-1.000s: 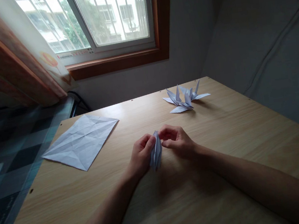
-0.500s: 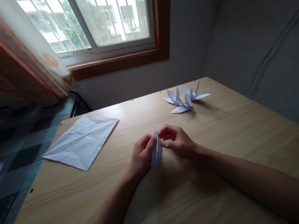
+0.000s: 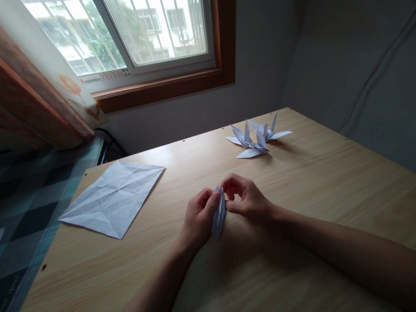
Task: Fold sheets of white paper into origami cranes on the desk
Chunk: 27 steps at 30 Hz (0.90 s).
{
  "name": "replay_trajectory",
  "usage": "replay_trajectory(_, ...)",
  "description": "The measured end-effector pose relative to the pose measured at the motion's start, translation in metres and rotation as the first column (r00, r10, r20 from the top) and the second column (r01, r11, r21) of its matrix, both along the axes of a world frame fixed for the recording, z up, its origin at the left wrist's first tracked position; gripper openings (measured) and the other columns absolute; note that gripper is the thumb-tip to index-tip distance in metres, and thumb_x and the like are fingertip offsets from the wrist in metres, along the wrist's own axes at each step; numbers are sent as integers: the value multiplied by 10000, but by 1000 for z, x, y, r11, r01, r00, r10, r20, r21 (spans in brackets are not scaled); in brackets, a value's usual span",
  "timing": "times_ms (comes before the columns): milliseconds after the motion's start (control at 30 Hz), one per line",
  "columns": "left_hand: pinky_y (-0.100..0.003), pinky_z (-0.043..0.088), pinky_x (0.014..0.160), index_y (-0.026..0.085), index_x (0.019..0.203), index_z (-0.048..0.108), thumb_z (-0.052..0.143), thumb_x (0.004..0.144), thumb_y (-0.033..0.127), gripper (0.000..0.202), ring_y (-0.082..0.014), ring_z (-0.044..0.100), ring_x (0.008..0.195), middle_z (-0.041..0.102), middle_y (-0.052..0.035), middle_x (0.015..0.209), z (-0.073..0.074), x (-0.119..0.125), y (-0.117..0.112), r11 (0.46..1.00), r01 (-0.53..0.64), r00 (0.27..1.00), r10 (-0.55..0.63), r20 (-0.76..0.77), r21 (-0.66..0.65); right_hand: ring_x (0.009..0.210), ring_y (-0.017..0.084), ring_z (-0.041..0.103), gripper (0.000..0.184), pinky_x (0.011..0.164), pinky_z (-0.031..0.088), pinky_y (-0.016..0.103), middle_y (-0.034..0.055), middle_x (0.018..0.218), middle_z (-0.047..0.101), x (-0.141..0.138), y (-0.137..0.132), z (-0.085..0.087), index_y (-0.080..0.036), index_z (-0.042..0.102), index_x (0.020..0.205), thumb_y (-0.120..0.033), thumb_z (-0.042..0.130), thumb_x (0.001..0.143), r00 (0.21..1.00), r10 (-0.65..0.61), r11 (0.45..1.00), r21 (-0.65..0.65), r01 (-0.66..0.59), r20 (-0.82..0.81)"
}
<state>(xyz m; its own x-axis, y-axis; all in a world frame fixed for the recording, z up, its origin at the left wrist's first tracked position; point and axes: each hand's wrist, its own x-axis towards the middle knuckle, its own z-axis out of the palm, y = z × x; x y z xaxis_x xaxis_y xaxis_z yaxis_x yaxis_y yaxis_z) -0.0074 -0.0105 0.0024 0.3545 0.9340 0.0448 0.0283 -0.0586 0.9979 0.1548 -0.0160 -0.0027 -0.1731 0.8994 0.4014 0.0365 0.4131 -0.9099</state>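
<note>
A narrow, folded piece of white paper (image 3: 218, 218) stands on edge between my two hands at the middle of the wooden table (image 3: 316, 197). My left hand (image 3: 197, 219) pinches its left side with curled fingers. My right hand (image 3: 246, 200) grips its top right edge, fingers bent round it. Both forearms rest low over the table.
A creased white paper square (image 3: 112, 197) lies flat at the left of the table. Folded white paper cranes (image 3: 256, 138) sit at the far right. A window, a curtain and a grey wall are behind. A checked surface lies beyond the table's left edge.
The hands have barely shifted. The fingers have closed in a little on the folded paper, which leans slightly lower.
</note>
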Motion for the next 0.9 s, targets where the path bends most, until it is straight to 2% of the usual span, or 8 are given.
replay_trajectory(167, -205, 311, 446, 160, 696, 533, 617, 814, 541, 408, -75, 396, 469, 465, 54, 541, -2, -1, 1, 1000, 18, 1000, -18, -7, 0, 678, 127, 451, 154, 611, 417, 262, -15, 769, 487, 3, -2, 11, -207, 558, 768, -98, 618, 676, 983, -102, 966, 251, 61, 151)
replay_trajectory(300, -212, 329, 442, 165, 696, 529, 621, 797, 562, 419, -85, 420, 465, 481, 47, 530, 0, -1, 1, 1000, 11, 1000, -11, -11, -10, 675, 127, 480, 128, 610, 450, 267, -4, 799, 514, 7, -1, 13, -211, 566, 777, -115, 633, 726, 969, -164, 924, 372, 85, 184)
replay_trajectory(467, -214, 335, 439, 166, 702, 531, 629, 789, 565, 420, -88, 431, 460, 489, 47, 532, 2, -1, 0, 1000, -3, 1000, 2, -10, -16, 734, 136, 558, 131, 641, 497, 266, 18, 861, 563, 10, 2, 9, -217, 574, 834, -121, 630, 766, 958, -163, 881, 472, 33, 237)
replay_trajectory(633, -211, 332, 438, 160, 707, 542, 628, 807, 546, 408, -80, 416, 465, 484, 47, 544, 0, -2, 0, 1000, -13, 1000, 13, 16, -11, 778, 182, 585, 58, 728, 499, 333, 37, 842, 622, 14, 3, 6, -244, 608, 809, -191, 625, 824, 879, -317, 801, 597, 47, 356)
replay_trajectory(767, -211, 337, 443, 161, 713, 538, 630, 804, 556, 416, -83, 415, 482, 492, 38, 568, -1, -2, 0, 1000, -7, 1000, 8, 25, -18, 785, 197, 569, 54, 748, 476, 365, 52, 882, 644, 18, 4, 4, -254, 650, 827, -213, 619, 840, 822, -368, 773, 634, 11, 434)
replay_trajectory(900, -211, 334, 447, 166, 707, 527, 632, 801, 559, 418, -83, 413, 482, 484, 42, 565, 0, -1, -1, 1000, -4, 999, 4, 34, -20, 799, 195, 569, 93, 758, 473, 359, 54, 907, 652, 20, 7, 3, -257, 663, 867, -180, 618, 844, 835, -367, 747, 665, 1, 411)
